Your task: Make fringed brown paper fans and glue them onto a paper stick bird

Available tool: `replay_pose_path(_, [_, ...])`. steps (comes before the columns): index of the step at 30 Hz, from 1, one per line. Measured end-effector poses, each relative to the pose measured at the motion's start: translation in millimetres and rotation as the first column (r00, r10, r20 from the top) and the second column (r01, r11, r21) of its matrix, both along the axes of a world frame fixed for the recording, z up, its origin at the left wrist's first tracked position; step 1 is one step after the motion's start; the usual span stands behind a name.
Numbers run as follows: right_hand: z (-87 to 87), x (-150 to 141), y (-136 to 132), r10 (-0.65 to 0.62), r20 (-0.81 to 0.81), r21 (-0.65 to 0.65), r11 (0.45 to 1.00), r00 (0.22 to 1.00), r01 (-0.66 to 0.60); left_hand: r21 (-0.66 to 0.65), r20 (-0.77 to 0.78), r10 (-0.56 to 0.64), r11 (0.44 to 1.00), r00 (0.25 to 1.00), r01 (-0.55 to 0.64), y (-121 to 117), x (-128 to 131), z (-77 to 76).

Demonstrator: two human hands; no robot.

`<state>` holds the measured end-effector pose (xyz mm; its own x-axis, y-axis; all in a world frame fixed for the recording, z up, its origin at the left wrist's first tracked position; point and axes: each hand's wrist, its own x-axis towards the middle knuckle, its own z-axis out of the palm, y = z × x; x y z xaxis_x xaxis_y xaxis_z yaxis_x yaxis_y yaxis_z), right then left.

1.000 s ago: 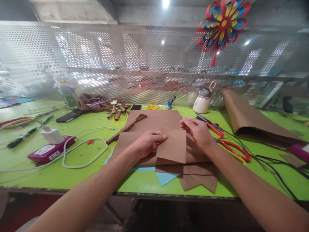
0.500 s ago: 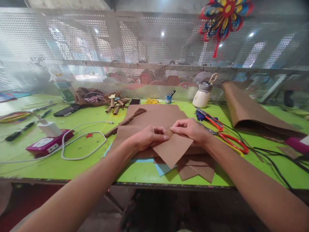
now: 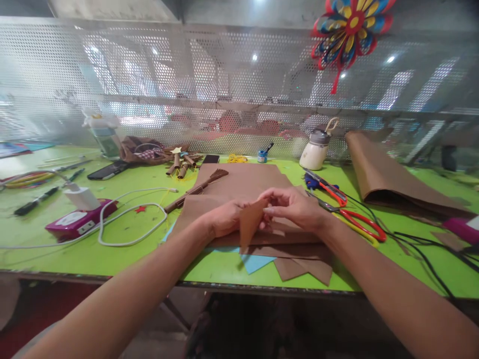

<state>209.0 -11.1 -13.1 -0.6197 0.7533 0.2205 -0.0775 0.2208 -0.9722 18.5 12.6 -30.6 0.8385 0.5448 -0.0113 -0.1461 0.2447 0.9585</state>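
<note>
Between my hands, above a stack of brown paper (image 3: pixel 239 179), a small piece of brown paper (image 3: pixel 250 222) is held tilted, one side turned steeply toward me. My left hand (image 3: pixel 226 218) grips its left side, though the paper partly covers those fingertips. With thumb and fingers my right hand (image 3: pixel 290 207) pinches the upper right part of it. Below lie more cut brown paper pieces (image 3: pixel 305 269) and a light blue sheet (image 3: pixel 258 263), near the table's front edge. A bundled brown paper stick with a frayed end (image 3: pixel 198 189) rests left of the stack.
Scissors with red handles (image 3: pixel 362 224) lie right of my right hand, beside black cables (image 3: pixel 415 239). A white bottle (image 3: pixel 314 152) and a large folded brown sheet (image 3: pixel 396 174) stand behind. Left are a purple power strip (image 3: pixel 77 222), a white cable (image 3: pixel 132 244) and a phone (image 3: pixel 108 170).
The small brown paper was first upright and square to me, then turned cornerwise, and is now swung edge-on. My right hand moved left and took hold of it.
</note>
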Motion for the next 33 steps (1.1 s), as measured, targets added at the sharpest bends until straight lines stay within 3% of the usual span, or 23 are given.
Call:
replay_pose_path(5, [-0.2, -4, -3, -0.074, -0.037, -0.036, 0.997, 0.997, 0.073, 0.048, -0.016, 0.019, 0.999, 1.0, -0.018, 1, 3, -0.1])
replay_pose_path(7, [-1.2, -5, -2, -0.182, -0.012, 0.002, 0.983, 0.983, 0.182, 0.076, -0.025, 0.036, 0.997, 0.999, -0.034, 2, 5, 1.5])
replay_pose_path(11, [-4.8, -5, 4, -0.419, 0.03, 0.123, 0.903, 0.908, 0.413, 0.122, -0.031, 0.086, 0.989, 0.996, -0.082, 3, 6, 2.2])
replay_pose_path(14, [-6.8, -5, 8, -0.414, 0.005, 0.038, 0.91, 0.91, 0.414, 0.12, -0.028, 0.13, 0.985, 0.991, -0.126, 3, 4, 1.9])
replay_pose_path(18, [-5.8, 2, 12, -0.438, -0.08, -0.227, 0.883, 0.895, 0.411, 0.078, -0.079, 0.336, 0.941, 0.939, -0.33, 3, 5, 0.9])
replay_pose_path(20, [-4.6, 6, 13, -0.433, -0.049, -0.292, 0.868, 0.9, 0.402, 0.074, -0.092, 0.391, 0.92, 0.916, -0.385, 4, 6, -1.4])
replay_pose_path(25, [-4.6, 8, 10, -0.372, 0.111, -0.313, 0.867, 0.922, 0.388, 0.112, -0.109, 0.384, 0.921, 0.917, -0.372, 6, 9, -7.0])
replay_pose_path(33, [-11.5, 6, 15, -0.441, 0.007, -0.208, 0.877, 0.898, 0.433, 0.133, -0.046, 0.503, 0.859, 0.863, -0.494, 5, 6, 0.1])
